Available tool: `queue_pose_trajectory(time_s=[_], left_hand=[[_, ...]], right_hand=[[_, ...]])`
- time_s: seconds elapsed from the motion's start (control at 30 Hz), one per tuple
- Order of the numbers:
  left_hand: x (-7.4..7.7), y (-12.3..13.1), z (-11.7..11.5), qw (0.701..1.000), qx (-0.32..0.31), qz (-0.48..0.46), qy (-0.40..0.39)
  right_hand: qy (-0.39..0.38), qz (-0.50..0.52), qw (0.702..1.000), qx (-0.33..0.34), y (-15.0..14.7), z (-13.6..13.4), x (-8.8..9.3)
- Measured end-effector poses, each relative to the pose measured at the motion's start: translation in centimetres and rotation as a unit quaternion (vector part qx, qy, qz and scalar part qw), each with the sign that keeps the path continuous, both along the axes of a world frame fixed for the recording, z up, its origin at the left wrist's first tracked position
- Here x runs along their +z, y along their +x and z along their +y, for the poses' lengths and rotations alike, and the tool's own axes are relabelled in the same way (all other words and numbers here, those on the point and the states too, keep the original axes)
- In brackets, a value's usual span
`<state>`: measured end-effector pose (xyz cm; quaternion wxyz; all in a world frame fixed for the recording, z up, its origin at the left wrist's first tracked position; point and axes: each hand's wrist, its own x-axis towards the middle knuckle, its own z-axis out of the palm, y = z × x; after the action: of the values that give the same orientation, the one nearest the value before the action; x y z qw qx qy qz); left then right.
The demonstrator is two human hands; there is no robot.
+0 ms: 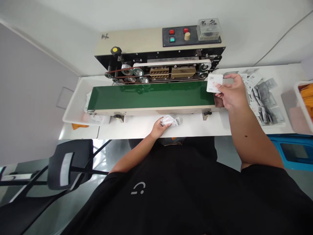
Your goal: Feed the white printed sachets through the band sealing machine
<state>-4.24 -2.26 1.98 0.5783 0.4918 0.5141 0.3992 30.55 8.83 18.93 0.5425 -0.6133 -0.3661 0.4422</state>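
Observation:
My right hand pinches a small white sachet with faint print, held upright at the right end of the green conveyor belt. Just behind that sachet is the infeed side of a band sealing machine, with its pulleys and belts exposed. Low in front of the belt, my left hand is closed around several similar sachets, fanned out over the white table. Beyond my right wrist lies a loose heap of white and silver sachets.
At the left end of the belt stands a white bin with sachets inside. Another bin at the far right holds orange items. A clear box sits on the control panel. Black chairs are at lower left, a blue container at lower right.

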Motion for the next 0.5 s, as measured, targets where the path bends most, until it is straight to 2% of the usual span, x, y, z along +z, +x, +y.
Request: queue_pose_trajectory(time_s=[0.1,0.23,0.5], left_hand=[[-0.1,0.0,0.0,1.0,-0.002,0.0,0.001],[-0.2,-0.1,0.0,1.0,-0.009,0.009,0.01],[-0.4,-0.1,0.0,1.0,-0.007,0.02,0.02]], right_hand=[[0.024,-0.033,0.999,-0.021,0.5,1.3,-0.6],[0.015,-0.047,0.999,-0.021,-0.4,2.6,-0.9],[0.026,-0.087,0.995,0.049,-3.0,5.4,-1.2]])
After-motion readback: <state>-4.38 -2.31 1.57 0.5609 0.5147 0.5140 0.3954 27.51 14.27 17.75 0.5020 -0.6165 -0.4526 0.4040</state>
